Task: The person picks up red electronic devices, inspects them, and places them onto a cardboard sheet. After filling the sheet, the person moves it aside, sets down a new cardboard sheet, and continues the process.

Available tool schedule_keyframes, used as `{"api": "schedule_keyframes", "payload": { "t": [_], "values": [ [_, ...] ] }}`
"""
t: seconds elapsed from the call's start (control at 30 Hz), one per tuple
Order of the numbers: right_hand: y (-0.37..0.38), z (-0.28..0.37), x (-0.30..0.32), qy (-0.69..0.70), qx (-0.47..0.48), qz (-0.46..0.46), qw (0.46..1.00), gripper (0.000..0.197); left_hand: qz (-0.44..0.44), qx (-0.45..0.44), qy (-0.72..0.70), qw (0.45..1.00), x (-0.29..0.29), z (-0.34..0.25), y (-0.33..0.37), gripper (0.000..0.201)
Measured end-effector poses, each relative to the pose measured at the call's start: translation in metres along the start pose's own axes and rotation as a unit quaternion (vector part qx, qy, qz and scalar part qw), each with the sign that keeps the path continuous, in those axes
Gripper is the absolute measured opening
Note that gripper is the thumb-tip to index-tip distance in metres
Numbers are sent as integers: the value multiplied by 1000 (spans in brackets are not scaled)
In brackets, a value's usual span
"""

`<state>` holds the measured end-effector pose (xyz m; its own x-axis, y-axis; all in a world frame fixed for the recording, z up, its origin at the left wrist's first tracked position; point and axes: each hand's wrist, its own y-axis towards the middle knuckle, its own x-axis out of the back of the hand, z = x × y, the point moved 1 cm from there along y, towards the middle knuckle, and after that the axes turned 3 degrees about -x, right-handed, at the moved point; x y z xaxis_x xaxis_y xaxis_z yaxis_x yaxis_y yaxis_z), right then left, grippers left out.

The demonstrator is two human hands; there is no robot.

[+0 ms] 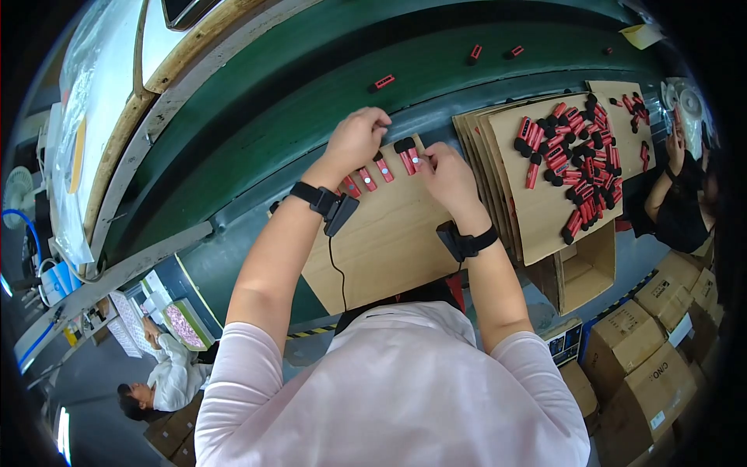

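Observation:
Several small red microphones with black round heads lie in a row on a cardboard sheet [366, 257] before me. A few, such as this red microphone [368, 179], carry a round pale sticker. My right hand [451, 180] has thumb and forefinger pinched at the edge of the rightmost microphone [412, 159], by its white round sticker. Above the left part of the row hovers my left hand [356, 142], its fingers curled together; whatever they hold, if anything, is hidden. Both wrists wear black straps with small devices.
Stacked cardboard sheets [537, 226] at the right bear a heap of red microphones [580, 167]. Loose microphones lie on the green belt [311, 78] beyond. A co-worker's arm [665, 179] shows far right; another person [175, 370] sits lower left. Cartons [634, 335] stand lower right.

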<state>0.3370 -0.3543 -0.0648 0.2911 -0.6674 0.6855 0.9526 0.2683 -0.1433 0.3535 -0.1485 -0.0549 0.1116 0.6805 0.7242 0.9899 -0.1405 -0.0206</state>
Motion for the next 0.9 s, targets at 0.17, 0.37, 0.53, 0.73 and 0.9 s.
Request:
{"api": "schedule_keyframes", "payload": {
  "t": [0.17, 0.37, 0.53, 0.73, 0.9],
  "values": [
    [-6, -6, 8, 35, 20, -4, 999, 17, -63, 93, -29, 993, 1, 30, 26, 16],
    [-29, -10, 31, 122, 26, 0, 992, 12, -91, 205, 21, 974, -18, 75, 51, 22],
    [-53, -16, 50, 153, 1, 9, 988, 8, -130, 192, 154, 961, -27, 94, 60, 25],
    [-62, 0, 65, 198, 13, 31, 980, 7, -102, 229, 93, 964, -7, 83, 47, 24],
    [-62, 28, 56, 258, 77, 32, 963, 12, -156, 181, -45, 970, 25, 23, -3, 22]
  ]
}}
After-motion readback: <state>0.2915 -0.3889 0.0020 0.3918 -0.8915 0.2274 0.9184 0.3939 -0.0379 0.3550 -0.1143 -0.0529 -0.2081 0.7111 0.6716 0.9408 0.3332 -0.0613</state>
